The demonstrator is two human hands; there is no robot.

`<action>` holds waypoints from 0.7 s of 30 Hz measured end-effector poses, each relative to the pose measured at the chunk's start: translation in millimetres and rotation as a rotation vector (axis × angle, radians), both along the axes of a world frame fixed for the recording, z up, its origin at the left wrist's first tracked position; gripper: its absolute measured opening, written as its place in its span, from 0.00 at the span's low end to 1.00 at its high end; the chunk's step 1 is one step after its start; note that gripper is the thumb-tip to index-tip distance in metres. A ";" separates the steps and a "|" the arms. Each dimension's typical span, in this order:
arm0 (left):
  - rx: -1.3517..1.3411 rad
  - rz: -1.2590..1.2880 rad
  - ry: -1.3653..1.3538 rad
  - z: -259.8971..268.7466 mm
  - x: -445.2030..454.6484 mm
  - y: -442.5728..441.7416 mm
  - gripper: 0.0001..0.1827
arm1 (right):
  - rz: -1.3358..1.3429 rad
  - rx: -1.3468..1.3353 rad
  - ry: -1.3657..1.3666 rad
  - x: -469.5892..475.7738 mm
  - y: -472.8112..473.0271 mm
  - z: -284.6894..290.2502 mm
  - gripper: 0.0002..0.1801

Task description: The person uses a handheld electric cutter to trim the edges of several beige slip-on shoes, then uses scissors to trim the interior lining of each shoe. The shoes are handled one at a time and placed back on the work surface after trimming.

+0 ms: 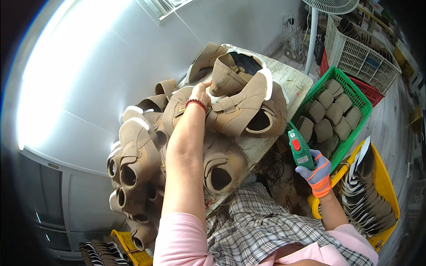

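My left hand (201,92), bare with a red bead bracelet, reaches into a pile of brown fabric shoe uppers. Its fingers touch the edge of an upright upper (229,74); whether they grip it is hidden. Just below lies another upper (238,108) with a strap and a white edge. My right hand (314,171), in a grey and orange glove, holds a green handheld electric tool (301,149) with a red switch, beside the table's right edge. More uppers (134,156) are heaped on the left, their round openings showing.
The worn wooden table (288,74) stands against a pale wall. At right are a green crate (364,116) of brown padded pieces, a yellow basket (387,186) of stacked flat pieces, a white crate (362,53) and a fan (332,5). Another yellow basket (138,254) sits lower left.
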State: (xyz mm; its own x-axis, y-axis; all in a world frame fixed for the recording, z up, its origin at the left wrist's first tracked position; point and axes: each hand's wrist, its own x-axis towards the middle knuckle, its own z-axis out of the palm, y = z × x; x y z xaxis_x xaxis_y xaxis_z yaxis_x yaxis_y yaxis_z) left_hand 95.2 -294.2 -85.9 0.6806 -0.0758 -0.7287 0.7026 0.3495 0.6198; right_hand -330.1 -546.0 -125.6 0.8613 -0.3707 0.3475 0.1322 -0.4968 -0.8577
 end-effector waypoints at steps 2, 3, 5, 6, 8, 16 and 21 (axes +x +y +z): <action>-0.178 0.267 0.110 -32.0 14.9 -6.5 0.38 | -0.003 -0.010 -0.010 4.3 -2.8 -4.5 0.38; -0.201 0.194 0.020 -43.6 19.7 -1.0 0.33 | -0.002 -0.013 -0.011 5.9 -2.9 -6.9 0.39; -0.278 0.045 -0.114 -63.1 23.8 4.2 0.25 | 0.014 0.002 -0.029 7.5 -3.9 -10.7 0.39; -0.299 0.055 -0.076 -67.3 26.4 5.5 0.14 | -0.003 -0.043 -0.013 8.3 -4.4 -12.3 0.39; -0.323 0.000 -0.074 -69.3 27.0 6.8 0.12 | -0.004 -0.082 -0.019 9.3 -4.4 -14.5 0.38; -0.091 0.083 -0.693 13.4 -5.0 9.3 0.17 | -0.003 0.037 0.026 4.8 6.8 -4.9 0.33; -0.011 0.239 -0.968 105.5 -93.7 62.8 0.24 | 0.034 0.034 -0.003 2.5 25.4 28.4 0.28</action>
State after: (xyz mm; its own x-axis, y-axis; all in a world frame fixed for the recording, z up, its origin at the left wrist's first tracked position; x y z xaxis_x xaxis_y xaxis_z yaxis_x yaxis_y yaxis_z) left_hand 1.6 -231.5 19.5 0.9793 0.1376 0.1486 -0.1939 0.4249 0.8842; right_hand -327.6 -520.6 -97.3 0.8727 -0.3526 0.3378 0.1511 -0.4628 -0.8735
